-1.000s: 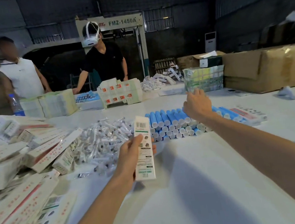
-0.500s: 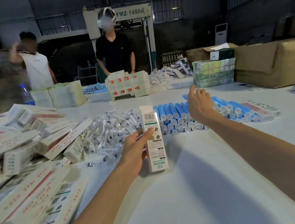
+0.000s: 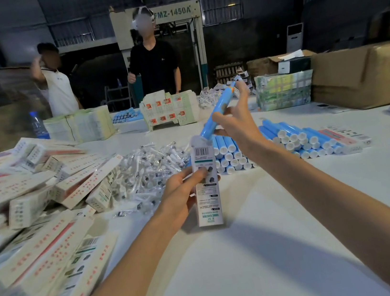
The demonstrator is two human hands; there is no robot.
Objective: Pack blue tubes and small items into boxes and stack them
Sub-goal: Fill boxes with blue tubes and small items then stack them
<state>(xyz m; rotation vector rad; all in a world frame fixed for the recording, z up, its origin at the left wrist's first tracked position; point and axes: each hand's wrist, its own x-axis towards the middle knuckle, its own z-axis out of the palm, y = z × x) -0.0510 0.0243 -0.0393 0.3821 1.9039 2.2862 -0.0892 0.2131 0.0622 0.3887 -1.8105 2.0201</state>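
A left hand [image 3: 181, 197] grips 1 box [image 3: 207, 196] upright, flap end upward. The right hand [image 3: 238, 124] grips 1 tilted blue tube [image 3: 220, 105] at that opening, apparently ready to slide it in.

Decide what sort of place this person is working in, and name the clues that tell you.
Most likely a warehouse or small factory packing floor: stacked blue tubes and heaps of printed cartons on a big work table, large cardboard boxes at right, a machine marked FMZ-1450A behind.

A blue tube [image 3: 218, 110] tilts, lower end at the open top of an upright white box [image 3: 206, 184].
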